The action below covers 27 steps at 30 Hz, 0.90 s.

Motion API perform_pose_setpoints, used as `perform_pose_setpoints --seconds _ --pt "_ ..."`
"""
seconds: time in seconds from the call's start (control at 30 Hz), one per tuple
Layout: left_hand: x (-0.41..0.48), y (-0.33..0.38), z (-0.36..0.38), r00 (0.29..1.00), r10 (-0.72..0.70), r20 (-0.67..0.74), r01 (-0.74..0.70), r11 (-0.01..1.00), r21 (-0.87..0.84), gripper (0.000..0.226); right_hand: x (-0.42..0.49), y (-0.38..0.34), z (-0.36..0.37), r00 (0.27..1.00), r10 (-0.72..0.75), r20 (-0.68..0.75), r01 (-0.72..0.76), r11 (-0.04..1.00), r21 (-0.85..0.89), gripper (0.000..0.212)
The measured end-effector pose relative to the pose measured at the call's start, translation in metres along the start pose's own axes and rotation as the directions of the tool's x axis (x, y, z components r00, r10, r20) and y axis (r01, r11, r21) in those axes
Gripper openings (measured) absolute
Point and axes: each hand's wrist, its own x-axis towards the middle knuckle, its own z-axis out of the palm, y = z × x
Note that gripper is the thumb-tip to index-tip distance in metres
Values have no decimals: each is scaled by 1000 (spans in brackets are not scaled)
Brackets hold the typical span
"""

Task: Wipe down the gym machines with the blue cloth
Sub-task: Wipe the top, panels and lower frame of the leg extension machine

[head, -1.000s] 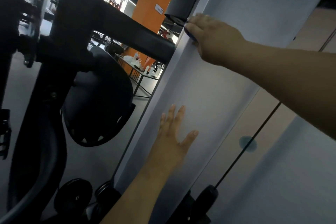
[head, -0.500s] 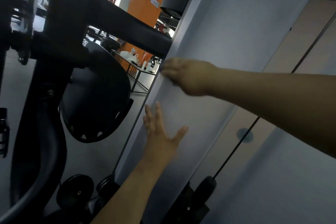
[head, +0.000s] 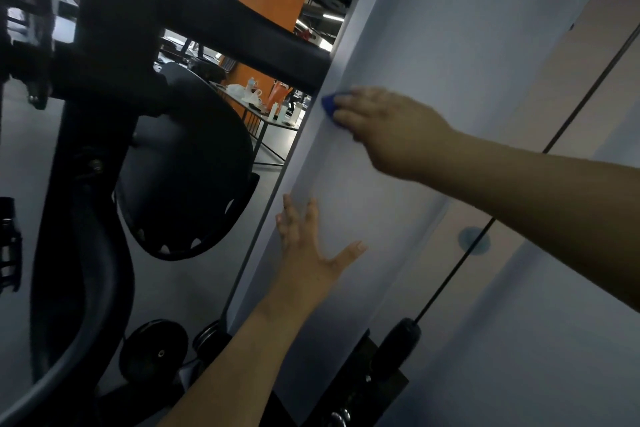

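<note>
Two hands on the machine's white panel [head: 450, 28]. Right hand [head: 384, 125] presses the blue cloth [head: 329, 104] flat against the panel's left edge, just below where the black crossbar [head: 242, 35] meets it. Only a small blue corner shows past the fingertips; the rest of the cloth is under the palm. Fingers look laid out fairly straight over the cloth, pressing rather than bunching it. Thumb is hidden and the hand is a bit motion-blurred, so can't rule out a pinch underneath. Left hand [head: 308, 250] is lower on the same panel, fingers spread wide, palm flat on the surface, holding nothing; looks like bracing.

Step, as I judge it: mid-wipe on the upright panel, working the left edge strip. Most of the panel face to the right of the cloth and below it looks not yet covered, though no streaks are visible to confirm.

Next move likely calls for dragging the cloth along the edge toward the left hand with even pressure, and the left hand would need to shift out of the path. Cable [head: 478, 243] runs right of the panel, apart from both hands. Black round pad [head: 187, 177] and weight plate [head: 154, 352] sit left, untouched.
</note>
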Motion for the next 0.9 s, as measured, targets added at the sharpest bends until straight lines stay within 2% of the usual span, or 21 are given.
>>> perform_pose_setpoints --seconds 0.03,0.07,0.17,0.2,0.23,0.33,0.37,0.43,0.5,0.53,0.57,0.63,0.7,0.77,0.83,0.9 --pt "-2 0 4 1000 9 2 -9 1000 11 126 -3 5 -2 998 52 -38 -52 998 -20 52" --pt "-3 0 8 1000 20 0 -20 1000 19 127 -10 4 -3 998 38 -54 -40 999 -34 50" --pt "-5 -1 20 998 52 -28 -51 998 40 122 -39 -16 9 965 -260 27 260 965 -14 46" --pt "-5 -2 23 997 63 -40 -61 997 44 120 -45 -15 9 952 -300 62 301 954 -3 47" --pt "-4 -2 24 996 70 -51 -68 997 43 119 -44 -7 5 958 -282 53 283 959 -3 47" --pt "-6 -2 25 994 92 -57 -91 996 22 115 -38 24 -12 998 -31 -62 29 999 -42 44" --pt "-8 0 25 993 103 -57 -102 995 19 114 -41 26 -14 997 5 -76 -9 998 -56 44" --pt "-11 5 26 991 123 -50 -122 992 24 113 -54 10 -10 993 -98 -60 95 994 -47 44" --pt "-14 10 29 988 150 -46 -148 988 46 111 -75 -8 -2 957 -288 48 289 957 -14 43" --pt "-16 12 31 986 161 -52 -158 986 60 110 -80 -6 -4 945 -317 79 319 948 -10 44" --pt "-18 13 33 985 163 -58 -160 985 65 110 -79 2 -10 955 -287 71 289 957 -14 44" --pt "-20 13 36 985 157 -65 -154 987 52 109 -73 28 -23 995 -102 -14 102 994 -28 44" --pt "-21 13 38 985 161 -70 -158 986 45 108 -74 39 -30 997 23 -68 -27 998 -62 44" --pt "-21 13 38 985 160 -67 -158 987 41 108 -89 22 -20 993 -61 -105 56 997 -50 43" --pt "-21 14 37 987 150 -64 -148 988 44 109 -113 -3 -5 968 -250 -21 250 968 0 43" --pt "-23 15 38 987 146 -63 -143 988 60 109 -119 -2 -7 957 -289 28 288 957 17 43"
